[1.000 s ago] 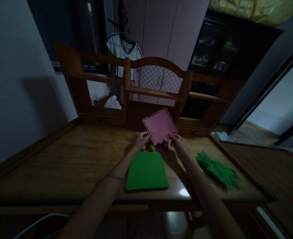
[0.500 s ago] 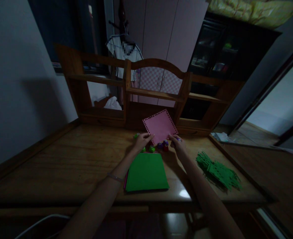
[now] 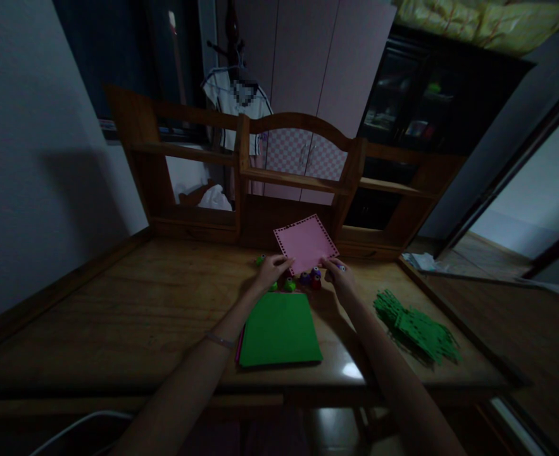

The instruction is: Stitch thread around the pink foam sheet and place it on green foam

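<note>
Just left of the middle of the frame, the left hand (image 3: 270, 270), with fingers (image 3: 286, 259) pinched close on the lower left corner of the pink sheet (image 3: 305, 240). Just right of the middle, the right hand (image 3: 339, 277), with fingers pinched close on the lower right corner of the same sheet. Only a thin gap between thumb and fingers on each side, with the paper in it. Too dark to tell each finger apart.

Pink sheet up off the wooden desk (image 3: 118, 316), tilted, in the middle of the frame, in front of the brown shelf (image 3: 298, 180). Rows of tiny holes along its edges.

Below the sheet and between the two hands, a bunch of small punches (image 3: 302, 277) in green, purple and red, down on the desk. One purple one right by the right hand; hard to tell if touching.

In the lower middle, a green paper stack (image 3: 279, 327) lying flat, just beside the left arm. In the lower right, a heap of green cut pieces (image 3: 416, 326), well apart from both hands.
</note>
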The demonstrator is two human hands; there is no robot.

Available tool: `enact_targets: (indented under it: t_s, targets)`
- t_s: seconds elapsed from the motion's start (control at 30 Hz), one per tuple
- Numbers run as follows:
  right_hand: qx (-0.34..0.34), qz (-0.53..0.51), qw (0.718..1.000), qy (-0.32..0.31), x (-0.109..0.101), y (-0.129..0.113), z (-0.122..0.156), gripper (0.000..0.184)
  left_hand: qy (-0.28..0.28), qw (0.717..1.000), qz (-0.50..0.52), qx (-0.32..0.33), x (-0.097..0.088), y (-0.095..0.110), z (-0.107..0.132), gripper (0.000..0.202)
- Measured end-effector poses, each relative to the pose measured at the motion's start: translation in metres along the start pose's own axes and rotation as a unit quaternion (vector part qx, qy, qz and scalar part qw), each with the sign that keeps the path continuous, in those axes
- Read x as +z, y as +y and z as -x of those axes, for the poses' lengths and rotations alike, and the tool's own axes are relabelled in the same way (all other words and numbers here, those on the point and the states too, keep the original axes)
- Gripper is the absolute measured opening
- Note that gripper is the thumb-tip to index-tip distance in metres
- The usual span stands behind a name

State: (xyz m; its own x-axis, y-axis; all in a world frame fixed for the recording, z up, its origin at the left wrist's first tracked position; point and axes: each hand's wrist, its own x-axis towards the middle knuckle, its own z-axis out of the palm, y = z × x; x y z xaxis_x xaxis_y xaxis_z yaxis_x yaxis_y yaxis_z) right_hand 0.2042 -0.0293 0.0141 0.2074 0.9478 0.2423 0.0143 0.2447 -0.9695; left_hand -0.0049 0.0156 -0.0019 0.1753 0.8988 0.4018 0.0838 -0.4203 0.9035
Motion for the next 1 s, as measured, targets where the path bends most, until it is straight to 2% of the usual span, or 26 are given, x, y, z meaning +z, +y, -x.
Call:
enact_targets:
  t_s: [0.2, 0.37, 0.57, 0.67, 0.77, 1.0]
  targets:
    - [-0.002, 0.011, 1.0, 0.012, 0.005, -0.005, 0.003, 0.036, -0.016, 1.0, -0.008, -0.005, 0.002, -0.002, 0.002, 0.039]
    - [-0.001, 0.037, 0.999, 0.014, 0.005, -0.006, 0.003, 0.035, -0.005, 1.0, -0.016, -0.017, 0.003, -0.003, 0.003, 0.038]
    - [0.031, 0.049, 0.998, 0.025, 0.015, -0.006, 0.006, 0.034, 0.084, 0.993, -0.067, -0.055, 0.002, 0.005, 0.006, 0.038]
    - [0.023, 0.062, 0.998, 0.001, 0.021, -0.01, 0.007, 0.032, 0.111, 0.989, -0.076, -0.061, 0.002, 0.01, 0.007, 0.038]
    - [-0.008, 0.087, 0.996, 0.012, 0.02, -0.014, 0.005, 0.029, 0.125, 0.987, -0.06, -0.075, 0.001, 0.01, 0.006, 0.039]
    - [-0.006, 0.115, 0.993, 0.038, 0.008, -0.01, 0.001, 0.031, 0.157, 0.981, -0.063, -0.094, -0.005, 0.002, 0.0, 0.046]
